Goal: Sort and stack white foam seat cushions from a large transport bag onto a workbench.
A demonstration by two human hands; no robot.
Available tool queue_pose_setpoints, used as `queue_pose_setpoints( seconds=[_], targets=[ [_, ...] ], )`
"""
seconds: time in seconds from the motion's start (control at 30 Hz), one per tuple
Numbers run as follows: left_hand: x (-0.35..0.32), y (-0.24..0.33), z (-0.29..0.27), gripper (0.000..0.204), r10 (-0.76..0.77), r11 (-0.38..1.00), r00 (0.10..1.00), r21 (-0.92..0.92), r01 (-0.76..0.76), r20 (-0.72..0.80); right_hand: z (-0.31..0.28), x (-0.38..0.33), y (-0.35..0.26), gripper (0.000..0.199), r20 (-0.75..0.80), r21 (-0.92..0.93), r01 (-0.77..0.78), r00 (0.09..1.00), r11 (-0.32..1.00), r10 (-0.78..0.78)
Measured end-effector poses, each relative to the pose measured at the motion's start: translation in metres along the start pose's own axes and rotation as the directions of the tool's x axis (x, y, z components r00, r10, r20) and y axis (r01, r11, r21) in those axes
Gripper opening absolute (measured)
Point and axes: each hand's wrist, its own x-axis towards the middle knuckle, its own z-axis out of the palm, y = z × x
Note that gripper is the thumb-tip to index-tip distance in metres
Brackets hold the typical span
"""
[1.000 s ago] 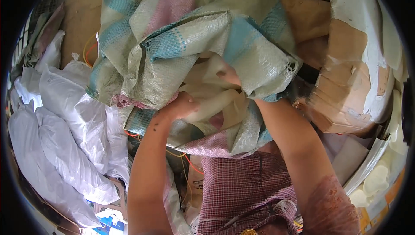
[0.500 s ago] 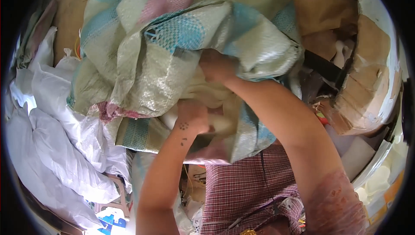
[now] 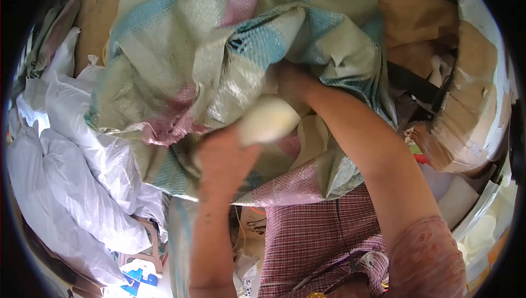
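Observation:
A large woven plastic sack [image 3: 230,73], pale green with blue and pink stripes, lies crumpled before me with its mouth toward me. My left hand [image 3: 227,153], blurred by motion, is closed on a smooth, cream-coloured rounded piece [image 3: 271,119] at the sack's mouth; its exact kind is not clear. Under the upper fold of the mouth, my right hand [image 3: 296,83] reaches in against the sack, its fingers hidden by shadow and blur. More cream-coloured pieces [image 3: 311,139] show inside the opening, below my right wrist.
Stuffed white plastic bags [image 3: 87,188] are heaped at the left. A torn, taped cardboard box [image 3: 466,101] stands on the right, with brown paper [image 3: 413,21] beside it. Checked cloth [image 3: 312,238] covers my lap. Pale rounded pieces [image 3: 482,229] lie at the lower right.
My left hand has drawn back out of the sack's mouth, and the cream-coloured piece now shows in it. My right hand has shifted slightly right; the sack's upper folds have moved.

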Motion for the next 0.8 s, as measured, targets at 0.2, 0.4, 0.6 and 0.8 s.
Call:
queue_pose_setpoints(
  seconds=[0.2, 0.4, 0.6, 0.8],
  targets=[
    [0.037, 0.0, -0.028, 0.035, -0.367, -0.208, 0.929, -0.978, -0.035, 0.045, -0.041, -0.04, 0.022, 0.044, 0.06, 0.947, -0.093, 0.992, 0.308, 0.113],
    [0.07, 0.048, 0.048, 0.048, -0.442, -0.359, 0.871, -0.932, 0.047, 0.215, -0.085, -0.077, 0.061, 0.046, -0.144, 0.973, 0.081, 0.945, 0.217, 0.292],
    [0.122, 0.04, 0.101, 0.04, -0.4, 0.071, 0.885, -0.971, -0.23, -0.239, -0.12, -0.089, -0.016, 0.085, -0.323, 0.446, 0.169, 0.946, 0.879, -0.018],
    [0.087, 0.088, 0.118, 0.031, 0.059, 0.143, 0.998, -0.99, 0.02, 0.028, -0.1, -0.021, 0.025, 0.083, -0.259, 0.336, 0.175, 0.962, 0.925, -0.087]
  ],
)
